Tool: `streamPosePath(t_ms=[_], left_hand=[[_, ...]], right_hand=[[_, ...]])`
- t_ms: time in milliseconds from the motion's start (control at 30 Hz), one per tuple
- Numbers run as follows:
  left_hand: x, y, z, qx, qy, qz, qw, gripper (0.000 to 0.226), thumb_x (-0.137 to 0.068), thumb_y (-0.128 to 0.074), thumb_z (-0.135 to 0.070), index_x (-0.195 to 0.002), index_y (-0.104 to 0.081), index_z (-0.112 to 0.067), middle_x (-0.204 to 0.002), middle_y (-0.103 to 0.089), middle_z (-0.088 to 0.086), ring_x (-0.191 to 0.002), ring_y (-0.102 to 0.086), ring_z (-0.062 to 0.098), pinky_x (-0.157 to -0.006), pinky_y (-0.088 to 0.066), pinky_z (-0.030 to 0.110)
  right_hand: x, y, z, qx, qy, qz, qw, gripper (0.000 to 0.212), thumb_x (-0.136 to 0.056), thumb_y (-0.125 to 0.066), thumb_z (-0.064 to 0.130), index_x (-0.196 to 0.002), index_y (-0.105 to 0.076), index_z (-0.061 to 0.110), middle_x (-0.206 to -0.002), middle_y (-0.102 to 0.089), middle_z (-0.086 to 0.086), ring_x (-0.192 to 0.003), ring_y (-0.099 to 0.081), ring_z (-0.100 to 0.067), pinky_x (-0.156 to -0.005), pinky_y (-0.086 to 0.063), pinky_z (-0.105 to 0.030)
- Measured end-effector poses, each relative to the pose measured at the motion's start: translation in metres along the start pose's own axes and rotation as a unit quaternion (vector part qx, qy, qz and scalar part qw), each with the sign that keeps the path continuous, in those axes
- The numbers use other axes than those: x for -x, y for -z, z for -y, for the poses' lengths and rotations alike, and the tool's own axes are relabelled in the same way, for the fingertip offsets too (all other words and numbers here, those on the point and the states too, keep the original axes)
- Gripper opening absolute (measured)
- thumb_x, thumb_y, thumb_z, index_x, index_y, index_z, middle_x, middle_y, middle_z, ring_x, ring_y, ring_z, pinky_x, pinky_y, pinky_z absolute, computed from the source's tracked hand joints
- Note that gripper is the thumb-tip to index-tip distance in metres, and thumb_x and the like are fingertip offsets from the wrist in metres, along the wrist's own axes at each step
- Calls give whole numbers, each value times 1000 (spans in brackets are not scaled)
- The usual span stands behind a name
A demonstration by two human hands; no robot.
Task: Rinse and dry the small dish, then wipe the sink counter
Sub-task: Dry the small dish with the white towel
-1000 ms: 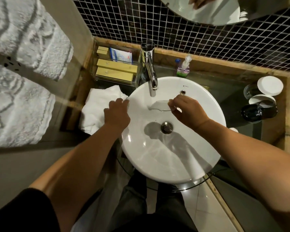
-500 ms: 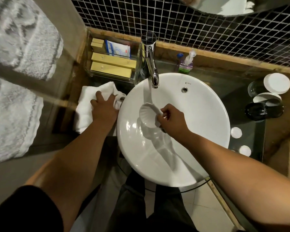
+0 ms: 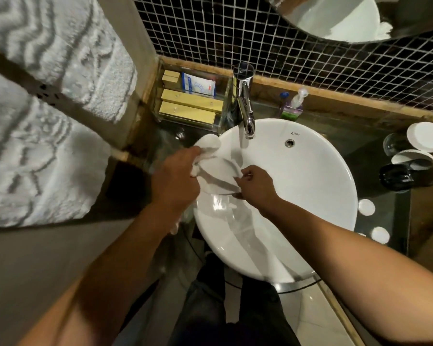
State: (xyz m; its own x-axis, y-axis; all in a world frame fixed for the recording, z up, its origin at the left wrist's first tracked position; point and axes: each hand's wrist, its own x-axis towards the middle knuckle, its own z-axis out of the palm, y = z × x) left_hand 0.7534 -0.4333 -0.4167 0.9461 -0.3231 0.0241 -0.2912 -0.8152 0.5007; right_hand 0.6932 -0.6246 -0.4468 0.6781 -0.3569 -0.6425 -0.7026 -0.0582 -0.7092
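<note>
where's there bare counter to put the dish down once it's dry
The clearest bare patch is the dark counter between the sink rim and the glasses, behind the small white caps. The back-left corner is crowded by the clear organizer, the far right by glasses and the lid. Left of the sink, both hands and the cloth hide the counter.

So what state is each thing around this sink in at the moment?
small dish: held over the basin, pinched at its rim
white cloth: bunched, pressed against the dish
left hand: closed on the cloth
right hand: closed on the dish
faucet: whether it runs cannot be told
sink basin: holds no pooled water that shows
soap dispenser: upright behind the basin
clear organizer: holds boxes and a packet
</note>
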Motion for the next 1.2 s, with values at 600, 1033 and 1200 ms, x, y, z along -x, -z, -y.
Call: streamPosePath(t_ms=[600,1033,1200], left_hand=[[41,22,-29,-11,-90,90,992,63,-85,-76,-13,-143,-53,-25,-153,-46,-3,-120,-46,32,-95,-51,46],[38,53,-59,28,-67,151,986,67,-88,-60,0,-145,-46,-31,-144,-49,1,-122,-50,24,-100,-47,40],[17,59,-61,24,-112,190,975,32,-87,-68,-15,-119,-67,-21,-102,-67,5,-93,-58,24,-84,-53,40]], right_hand=[[69,18,56,-140,62,102,983,46,-83,-64,-1,-112,-74,33,-90,-76,-20,-78,-72,-27,-75,-63,-47],[82,11,61,-137,24,137,981,45,-74,-54,-2,-105,-79,20,-96,-77,-20,-81,-75,-37,-71,-61,-39],[82,16,66,-111,17,148,983,41,-75,-56,-8,-98,-80,16,-91,-78,-17,-81,-76,-32,-70,-61,-33]])
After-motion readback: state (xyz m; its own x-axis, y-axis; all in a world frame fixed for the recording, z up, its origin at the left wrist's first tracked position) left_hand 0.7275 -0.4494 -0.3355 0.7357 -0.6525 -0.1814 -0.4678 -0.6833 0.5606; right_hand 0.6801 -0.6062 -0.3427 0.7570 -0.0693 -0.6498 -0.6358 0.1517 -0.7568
